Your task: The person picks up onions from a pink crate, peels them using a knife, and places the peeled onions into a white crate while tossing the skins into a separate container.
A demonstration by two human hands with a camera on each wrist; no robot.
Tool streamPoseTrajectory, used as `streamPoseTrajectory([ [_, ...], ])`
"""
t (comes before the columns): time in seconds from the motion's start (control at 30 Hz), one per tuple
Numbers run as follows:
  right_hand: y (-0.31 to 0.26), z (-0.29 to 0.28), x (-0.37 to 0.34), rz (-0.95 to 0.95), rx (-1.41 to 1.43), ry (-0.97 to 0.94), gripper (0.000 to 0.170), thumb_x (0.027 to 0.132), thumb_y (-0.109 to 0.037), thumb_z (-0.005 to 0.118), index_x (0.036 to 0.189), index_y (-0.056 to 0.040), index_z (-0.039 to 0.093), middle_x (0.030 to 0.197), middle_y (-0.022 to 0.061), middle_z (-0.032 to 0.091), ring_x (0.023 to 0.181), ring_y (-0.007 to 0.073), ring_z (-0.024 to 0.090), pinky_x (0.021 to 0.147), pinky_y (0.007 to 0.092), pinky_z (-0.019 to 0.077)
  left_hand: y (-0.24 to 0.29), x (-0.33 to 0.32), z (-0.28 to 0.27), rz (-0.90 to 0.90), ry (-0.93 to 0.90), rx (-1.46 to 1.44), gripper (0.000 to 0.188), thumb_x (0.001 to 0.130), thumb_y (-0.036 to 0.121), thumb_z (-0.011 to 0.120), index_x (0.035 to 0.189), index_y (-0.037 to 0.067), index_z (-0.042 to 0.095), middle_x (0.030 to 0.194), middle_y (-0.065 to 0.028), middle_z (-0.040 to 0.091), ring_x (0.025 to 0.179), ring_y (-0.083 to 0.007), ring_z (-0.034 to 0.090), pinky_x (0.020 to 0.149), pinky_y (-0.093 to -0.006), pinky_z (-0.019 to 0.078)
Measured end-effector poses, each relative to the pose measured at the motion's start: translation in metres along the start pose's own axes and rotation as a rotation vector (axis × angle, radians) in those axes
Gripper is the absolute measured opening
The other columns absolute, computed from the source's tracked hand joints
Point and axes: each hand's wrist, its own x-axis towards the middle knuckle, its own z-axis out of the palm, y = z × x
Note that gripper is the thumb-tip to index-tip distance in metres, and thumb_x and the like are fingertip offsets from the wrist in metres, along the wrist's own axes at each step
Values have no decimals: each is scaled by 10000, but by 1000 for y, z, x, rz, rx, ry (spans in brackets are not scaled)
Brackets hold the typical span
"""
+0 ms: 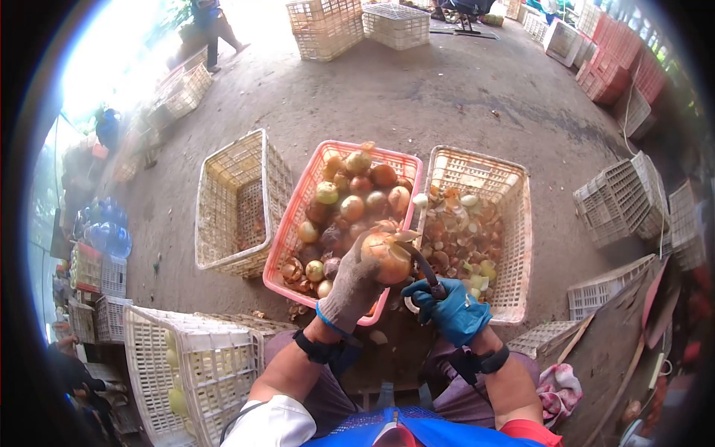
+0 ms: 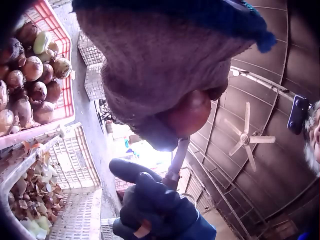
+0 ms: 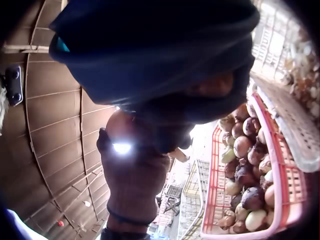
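Observation:
My left hand (image 1: 353, 287), in a grey knit glove, grips a brown-skinned onion (image 1: 385, 258) above the pink crate (image 1: 406, 158) of onions. In a blue rubber glove, my right hand (image 1: 453, 311) holds a knife (image 1: 435, 287) by its dark handle. The knife's blade (image 2: 180, 154) meets the onion's surface in the left wrist view. Loose papery skin hangs at the onion's top. Several onions (image 1: 351, 208), brown, purplish and pale, fill the pink crate. The right wrist view is dark, and the glove hides most of the knife there.
A white crate (image 1: 515, 246) with onion skins (image 1: 450, 223) and pale peeled pieces stands at right. Another white crate (image 1: 277, 171) is at left. A tall crate (image 1: 223, 372) holding pale onions sits by my left arm. Stacked crates (image 1: 325, 28) and a walking person (image 1: 212, 30) are farther back.

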Motion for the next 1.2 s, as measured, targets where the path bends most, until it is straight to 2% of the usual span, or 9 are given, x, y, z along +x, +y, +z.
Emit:
streamPoseTrajectory([
  [0.07,-4,2,-3,-71,-16,77,266,1019,-166,699,1234,-13,726,892,21,717,743,114,650,683,273,538,-5,1,-6,-104,-50,-310,530,1000,285,672,1427,32,484,1248,-104,651,1132,-187,667,960,-330,591],
  [0.17,-15,8,2,-577,-355,288,329,994,-148,735,1292,-13,699,970,42,725,767,120,660,706,281,552,-9,-6,-8,-231,-15,-486,606,965,324,706,1449,47,470,1254,-109,641,1131,-206,665,924,-338,606],
  [0.33,-22,8,8,-740,-491,362,393,930,-105,787,1302,-20,694,1070,152,751,921,221,718,832,342,567,-13,-11,-8,-288,-119,-97,668,976,373,691,1499,28,457,1328,-127,635,1181,-247,671,990,-379,583],
  [0.47,-32,7,-2,-519,-384,282,232,937,-117,758,1148,-19,749,1045,199,736,930,294,715,846,361,561,-30,-14,-7,-192,-179,52,656,1008,419,654,1497,19,473,1372,-156,615,1122,-249,685,964,-348,585],
  [0.6,-31,11,3,-789,-681,486,223,922,-127,743,1121,-27,731,970,186,713,863,346,700,780,402,559,-33,-18,-3,-438,-248,-725,719,1057,582,530,1486,6,485,1382,-184,626,1127,-267,698,983,-364,582],
  [0.83,-15,19,13,-953,-1035,401,345,845,-162,754,1167,-77,664,827,131,623,715,368,643,614,481,492,-54,-11,3,-449,-34,-773,667,1031,646,514,1380,81,575,1231,-114,692,1062,-253,709,927,-404,603],
  [0.93,-19,22,5,-925,-857,269,254,869,-125,759,1104,-57,691,858,126,662,767,347,673,660,457,521,-63,-8,-11,-447,-17,-787,540,1055,520,582,1359,73,593,1190,-82,692,1050,-221,705,910,-379,600],
  [1.13,-42,15,-4,-507,-253,557,132,973,-111,720,1063,-16,741,1043,84,752,857,195,694,775,323,556,-37,3,-16,-158,-164,-623,489,1086,409,545,1402,39,592,1217,-67,709,1116,-199,683,969,-360,570],
  [1.2,-45,-9,-4,-432,-169,644,202,982,-116,732,1153,-8,731,1094,73,759,913,160,694,814,308,568,-31,-3,-20,-70,-32,-225,465,1088,381,545,1406,46,591,1248,-70,699,1158,-205,675,1009,-369,558],
])
